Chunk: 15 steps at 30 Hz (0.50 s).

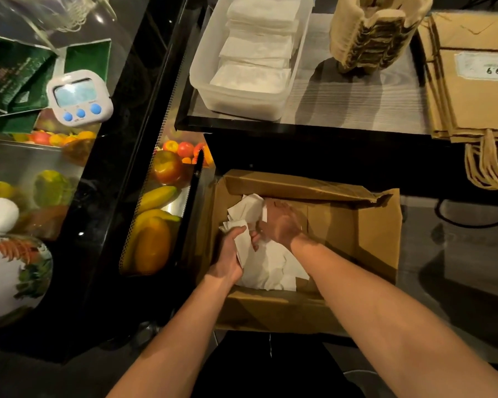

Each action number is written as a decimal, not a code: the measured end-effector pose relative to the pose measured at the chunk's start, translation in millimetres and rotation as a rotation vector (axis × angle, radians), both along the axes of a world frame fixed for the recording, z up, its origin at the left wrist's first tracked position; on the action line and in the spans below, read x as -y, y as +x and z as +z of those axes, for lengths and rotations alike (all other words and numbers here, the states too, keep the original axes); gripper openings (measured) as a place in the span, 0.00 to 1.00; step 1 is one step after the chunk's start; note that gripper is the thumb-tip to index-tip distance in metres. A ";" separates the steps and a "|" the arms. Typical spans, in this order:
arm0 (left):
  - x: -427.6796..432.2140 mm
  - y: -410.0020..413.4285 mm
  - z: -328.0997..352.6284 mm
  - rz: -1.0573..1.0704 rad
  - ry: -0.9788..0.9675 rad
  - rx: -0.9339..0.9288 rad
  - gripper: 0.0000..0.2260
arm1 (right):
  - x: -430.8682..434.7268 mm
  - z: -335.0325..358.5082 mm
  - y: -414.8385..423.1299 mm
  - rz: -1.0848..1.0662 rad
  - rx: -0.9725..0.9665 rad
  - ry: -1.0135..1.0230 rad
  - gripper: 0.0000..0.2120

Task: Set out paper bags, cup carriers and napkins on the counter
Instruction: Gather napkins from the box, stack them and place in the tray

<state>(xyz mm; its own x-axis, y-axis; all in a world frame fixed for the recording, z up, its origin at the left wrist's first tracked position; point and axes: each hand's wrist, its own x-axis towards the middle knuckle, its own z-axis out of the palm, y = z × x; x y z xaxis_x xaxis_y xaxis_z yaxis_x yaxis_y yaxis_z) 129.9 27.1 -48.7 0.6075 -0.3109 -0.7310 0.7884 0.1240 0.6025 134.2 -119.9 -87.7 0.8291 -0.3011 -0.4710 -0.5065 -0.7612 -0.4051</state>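
Both hands reach inside the cardboard box (371,225), where the loose napkins (270,271) lie: our left hand (230,254) curls its fingers round a wad, our right hand (282,225) hides its fingers among them, likely gathering refills for the tub (202,70) beyond the box.

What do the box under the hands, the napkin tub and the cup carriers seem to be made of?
Box: brown cardboard, matte, with creased, torn flaps. Tub: translucent plastic, slightly glossy; the napkins show through its wall. Cup carriers: probably moulded paper pulp, rough beige with fibrous layered edges.
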 end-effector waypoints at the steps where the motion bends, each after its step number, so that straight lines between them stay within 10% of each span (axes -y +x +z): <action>1: -0.2 -0.3 -0.1 0.008 0.002 0.001 0.08 | 1.0 -0.5 -1.5 -0.021 -0.015 0.036 0.27; 7: -0.7 -1.5 -5.4 0.026 0.024 -0.055 0.09 | 5.3 12.4 -25.1 -0.169 -0.002 0.285 0.13; 15: 13.6 -0.9 5.3 -0.034 0.014 -0.110 0.13 | 35.2 42.2 -80.3 -0.766 -0.002 0.625 0.38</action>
<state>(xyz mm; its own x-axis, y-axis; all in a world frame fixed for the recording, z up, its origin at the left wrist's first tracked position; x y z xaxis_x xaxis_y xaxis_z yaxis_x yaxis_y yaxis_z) 129.1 13.4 -43.4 0.5122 -0.3193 -0.7973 0.8537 0.0877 0.5134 54.0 -155.1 -45.5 0.5128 -0.4526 -0.7295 -0.7744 0.1230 -0.6207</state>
